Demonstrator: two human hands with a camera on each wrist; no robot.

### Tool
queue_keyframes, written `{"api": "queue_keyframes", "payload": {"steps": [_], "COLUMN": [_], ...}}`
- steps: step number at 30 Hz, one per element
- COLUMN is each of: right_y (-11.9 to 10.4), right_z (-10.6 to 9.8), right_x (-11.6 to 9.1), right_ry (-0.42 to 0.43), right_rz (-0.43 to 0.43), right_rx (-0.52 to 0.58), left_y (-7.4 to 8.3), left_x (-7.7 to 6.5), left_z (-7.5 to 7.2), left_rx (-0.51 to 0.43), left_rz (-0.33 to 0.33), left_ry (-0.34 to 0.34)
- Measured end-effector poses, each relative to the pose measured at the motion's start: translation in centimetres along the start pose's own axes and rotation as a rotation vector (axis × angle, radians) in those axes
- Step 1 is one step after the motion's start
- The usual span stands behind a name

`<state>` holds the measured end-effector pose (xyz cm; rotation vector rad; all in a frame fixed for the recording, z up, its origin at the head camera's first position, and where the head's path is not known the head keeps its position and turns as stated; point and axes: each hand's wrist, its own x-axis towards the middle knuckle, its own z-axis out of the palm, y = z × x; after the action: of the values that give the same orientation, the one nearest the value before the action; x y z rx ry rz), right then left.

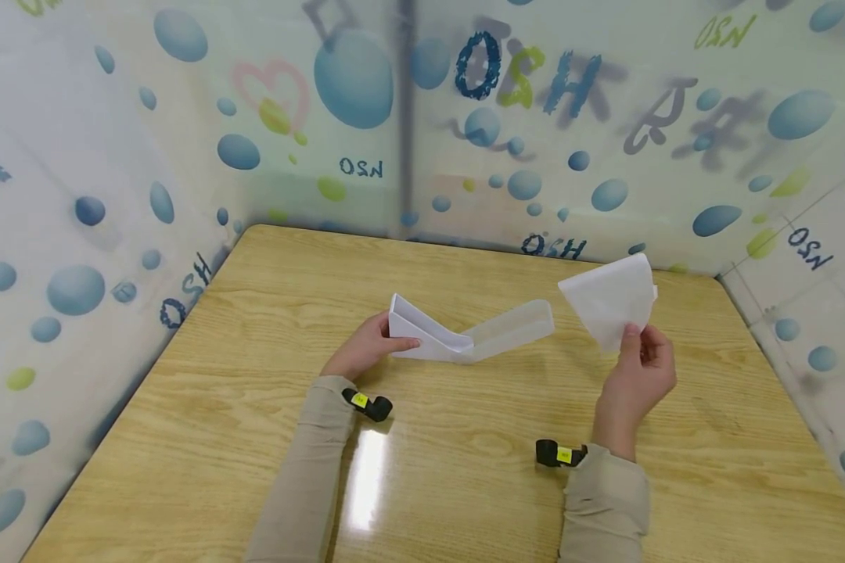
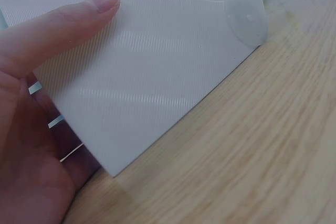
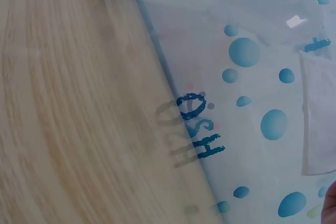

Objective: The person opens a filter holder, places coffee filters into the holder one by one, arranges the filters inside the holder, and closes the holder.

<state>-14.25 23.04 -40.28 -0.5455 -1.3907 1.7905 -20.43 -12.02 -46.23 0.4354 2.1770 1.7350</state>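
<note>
My left hand point(image 1: 366, 345) grips a white plastic box point(image 1: 429, 342) at its left end, thumb on the near wall and fingers behind. Fine ribs cover that wall of the box point(image 2: 136, 72), and its lower edge is right at the tabletop. A translucent lid point(image 1: 510, 328), hinged at the box's right end, is flipped up and outward. To the right, my right hand point(image 1: 637, 377) pinches a folded white sheet point(image 1: 609, 301), thin and soft-looking, raised above the table. Only part of this sheet point(image 3: 320, 114) and a fingertip show in the right wrist view.
The wood-grain table point(image 1: 465, 485) spreads under both hands. Behind it and at both sides stand pale walls point(image 1: 465, 195) printed with blue bubbles and letters. Small black wrist cameras point(image 1: 376, 407) sit at both beige cuffs.
</note>
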Motion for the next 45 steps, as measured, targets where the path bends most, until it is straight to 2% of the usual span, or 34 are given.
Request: {"api": "queue_keyframes", "payload": {"steps": [6, 12, 20, 34, 39, 45], "right_y": [-0.9, -2.0, -2.9, -2.7, -2.1, -1.2], "right_z": [0.5, 1.3, 2.8, 5.1, 5.7, 6.2], "right_x": [-0.5, -1.6, -3.5, -7.1, -7.7, -8.1], "right_ry": [-0.023, -0.082, -0.17, -0.372, -0.435, -0.497], "right_rz": [-0.077, -0.135, -0.209, -0.277, -0.304, -0.336], "right_rx": [0.031, 0.062, 0.034, -0.251, -0.347, -0.398], "left_y": [-0.1, -0.1, -0.1, -0.1, -0.1, -0.1], "left_x": [-0.1, -0.2, -0.2, 0.0, 0.0, 0.0], "left_z": [-0.1, 0.0, 0.0, -0.1, 0.0, -0.1], "left_rx": [0.016, 0.027, 0.007, 0.017, 0.012, 0.01], "left_rz": [0.002, 0.011, 0.028, 0.011, 0.019, 0.022], "left_ry": [0.014, 0.018, 0.008, 0.008, 0.008, 0.009]}}
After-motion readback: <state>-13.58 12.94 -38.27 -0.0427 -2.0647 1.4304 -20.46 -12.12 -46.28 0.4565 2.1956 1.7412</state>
